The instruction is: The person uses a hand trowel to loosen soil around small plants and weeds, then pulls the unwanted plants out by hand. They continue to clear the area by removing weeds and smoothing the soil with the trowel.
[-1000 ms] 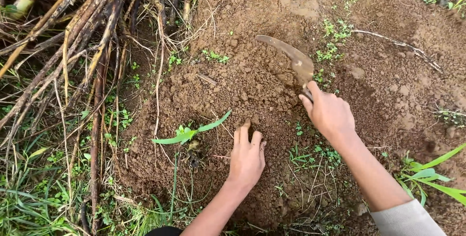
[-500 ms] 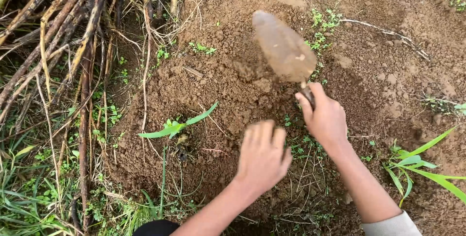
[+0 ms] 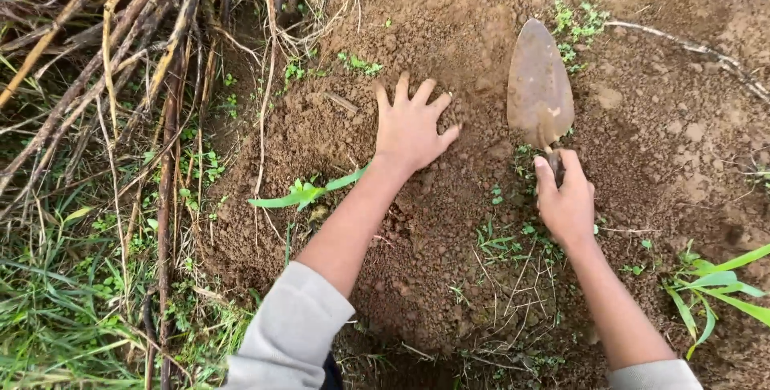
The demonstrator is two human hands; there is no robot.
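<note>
On the brown dirt mound (image 3: 449,222), the left hand (image 3: 411,129) is now laid flat with fingers spread wide, holding nothing; a moment ago it was lower down. The trowel (image 3: 539,89) is gripped tight by the right hand (image 3: 566,206) and has been brought up, blade pointing away. A small green sprout (image 3: 305,192) is seen beside the left arm, so the patting of soil seems begun
</note>
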